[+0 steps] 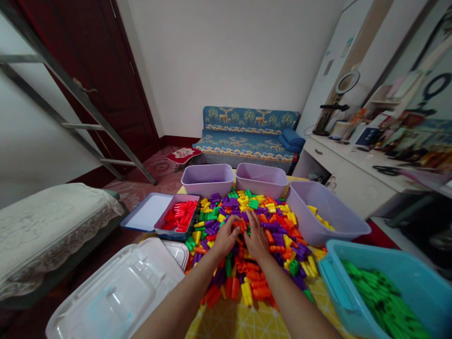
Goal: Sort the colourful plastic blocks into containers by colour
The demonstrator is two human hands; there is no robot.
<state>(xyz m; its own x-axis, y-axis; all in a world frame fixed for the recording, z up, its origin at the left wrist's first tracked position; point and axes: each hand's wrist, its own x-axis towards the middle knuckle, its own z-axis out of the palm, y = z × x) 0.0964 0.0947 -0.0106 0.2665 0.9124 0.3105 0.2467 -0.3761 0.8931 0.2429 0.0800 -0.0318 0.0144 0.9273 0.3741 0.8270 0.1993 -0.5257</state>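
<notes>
Picking-over seems under way: orange pieces [241, 225] are framed by left hand [226, 237] and right hand [257, 238] amid the mixed pile [252, 267], grip impossible to tell, pinching likely needed next.

Head view, forward and down

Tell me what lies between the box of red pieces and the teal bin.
In the head view, a heap of mixed-colour pieces lies between them, with the left hand and right hand over it.
</notes>
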